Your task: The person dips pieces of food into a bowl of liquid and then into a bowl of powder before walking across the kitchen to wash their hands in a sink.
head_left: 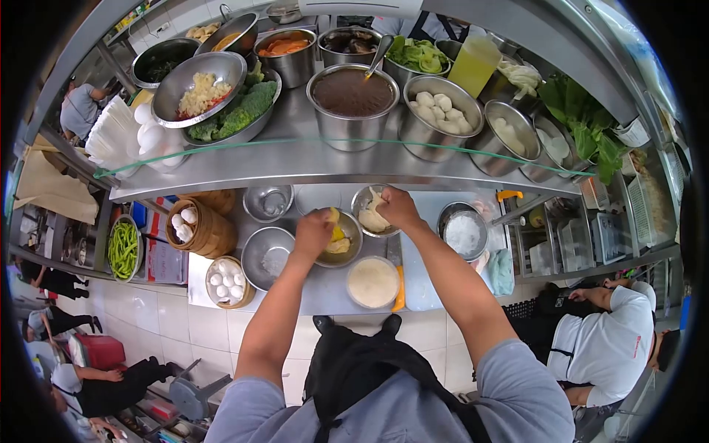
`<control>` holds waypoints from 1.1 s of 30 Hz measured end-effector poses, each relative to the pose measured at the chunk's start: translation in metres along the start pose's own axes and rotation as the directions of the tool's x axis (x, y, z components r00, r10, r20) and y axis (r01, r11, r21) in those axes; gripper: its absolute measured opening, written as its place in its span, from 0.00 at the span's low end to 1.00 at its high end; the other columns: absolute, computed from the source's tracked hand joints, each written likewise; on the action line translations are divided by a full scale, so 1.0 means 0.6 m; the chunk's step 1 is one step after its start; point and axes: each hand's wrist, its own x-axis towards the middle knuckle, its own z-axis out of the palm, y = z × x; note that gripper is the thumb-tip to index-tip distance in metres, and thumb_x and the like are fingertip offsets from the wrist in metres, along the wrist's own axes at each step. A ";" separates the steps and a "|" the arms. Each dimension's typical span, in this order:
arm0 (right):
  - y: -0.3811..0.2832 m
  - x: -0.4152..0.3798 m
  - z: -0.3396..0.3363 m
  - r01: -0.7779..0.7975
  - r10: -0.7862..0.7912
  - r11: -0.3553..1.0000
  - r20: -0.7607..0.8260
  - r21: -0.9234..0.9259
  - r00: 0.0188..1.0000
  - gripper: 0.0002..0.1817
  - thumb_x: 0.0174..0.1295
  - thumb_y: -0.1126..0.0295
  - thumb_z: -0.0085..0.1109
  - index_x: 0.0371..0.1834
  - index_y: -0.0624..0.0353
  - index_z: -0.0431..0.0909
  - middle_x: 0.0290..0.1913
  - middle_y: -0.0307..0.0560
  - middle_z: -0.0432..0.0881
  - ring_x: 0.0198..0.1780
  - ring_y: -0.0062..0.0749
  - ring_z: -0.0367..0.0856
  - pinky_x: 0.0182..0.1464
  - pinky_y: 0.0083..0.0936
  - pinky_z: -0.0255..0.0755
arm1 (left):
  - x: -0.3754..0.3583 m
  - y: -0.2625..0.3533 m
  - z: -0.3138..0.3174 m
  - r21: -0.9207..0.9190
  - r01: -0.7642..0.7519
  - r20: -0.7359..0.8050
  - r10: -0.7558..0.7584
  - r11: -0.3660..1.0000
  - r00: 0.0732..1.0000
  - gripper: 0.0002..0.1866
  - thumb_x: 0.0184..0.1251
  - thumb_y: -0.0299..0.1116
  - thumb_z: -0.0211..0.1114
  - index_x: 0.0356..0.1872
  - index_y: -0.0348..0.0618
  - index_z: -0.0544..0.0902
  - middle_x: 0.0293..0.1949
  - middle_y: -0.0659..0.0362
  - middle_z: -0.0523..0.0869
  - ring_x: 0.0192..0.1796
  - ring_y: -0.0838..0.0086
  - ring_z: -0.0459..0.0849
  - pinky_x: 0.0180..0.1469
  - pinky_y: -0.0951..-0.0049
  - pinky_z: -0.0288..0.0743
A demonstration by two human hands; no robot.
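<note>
My left hand (315, 234) is closed on a yellow, wet-looking piece of food (336, 227) above a metal bowl (353, 229) that holds more of it. To its right, my right hand (396, 209) pinches a pale, stretchy piece (376, 201) rising from a second metal bowl (362, 196) of similar pale pieces (374, 220). Just in front of both bowls sits a round container of beige crumbs (373, 282). An orange-handled knife (399, 289) lies beside that container.
Metal bowls (269, 259) stand left of my hands, near bamboo steamers (212, 227). A bowl of white powder (464, 231) is at the right. Overhead, a steel shelf (295, 164) with a glass edge carries food containers. A person (602, 343) is at the lower right.
</note>
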 end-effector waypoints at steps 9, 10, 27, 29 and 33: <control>-0.016 -0.115 0.049 0.048 -0.060 0.997 0.177 0.067 0.982 0.07 0.55 0.68 0.61 0.35 0.57 0.81 0.40 0.58 0.85 0.45 0.51 0.84 0.48 0.44 0.77 | -0.062 -0.072 0.093 0.464 -0.081 0.323 -0.084 0.882 0.943 0.08 0.60 0.32 0.64 0.36 0.44 0.88 0.36 0.45 0.88 0.44 0.52 0.88 0.48 0.56 0.83; -0.030 -0.147 0.046 0.015 -0.034 0.996 0.231 0.084 0.972 0.07 0.56 0.69 0.61 0.36 0.57 0.81 0.39 0.58 0.85 0.45 0.51 0.84 0.48 0.44 0.77 | -0.056 -0.054 0.071 0.422 -0.056 0.328 -0.095 0.905 0.940 0.08 0.59 0.32 0.64 0.36 0.43 0.88 0.36 0.45 0.88 0.42 0.52 0.88 0.48 0.56 0.83; -0.049 -0.297 0.094 0.221 -0.082 0.869 0.311 -0.442 0.947 0.24 0.57 0.76 0.55 0.59 0.55 0.76 0.62 0.66 0.72 0.53 0.59 0.81 0.51 0.44 0.80 | -0.011 -0.024 0.001 0.197 -0.035 0.198 -0.004 0.980 0.980 0.13 0.63 0.26 0.56 0.45 0.44 0.86 0.37 0.42 0.87 0.43 0.46 0.86 0.48 0.52 0.81; -0.049 -0.304 0.080 0.200 -0.056 0.864 0.306 -0.463 0.950 0.23 0.57 0.76 0.55 0.59 0.56 0.77 0.61 0.65 0.72 0.53 0.58 0.81 0.52 0.44 0.80 | -0.011 0.018 -0.042 0.135 -0.044 0.132 0.026 0.990 0.991 0.13 0.63 0.26 0.56 0.45 0.44 0.86 0.36 0.42 0.87 0.42 0.45 0.86 0.47 0.51 0.81; -0.044 -0.309 0.089 0.220 -0.084 0.858 0.296 -0.464 0.952 0.23 0.57 0.76 0.55 0.59 0.58 0.77 0.60 0.64 0.73 0.53 0.57 0.81 0.52 0.44 0.80 | -0.009 0.116 -0.112 0.081 -0.008 0.031 0.006 0.997 0.999 0.12 0.63 0.26 0.57 0.44 0.44 0.86 0.35 0.42 0.87 0.39 0.44 0.86 0.45 0.51 0.81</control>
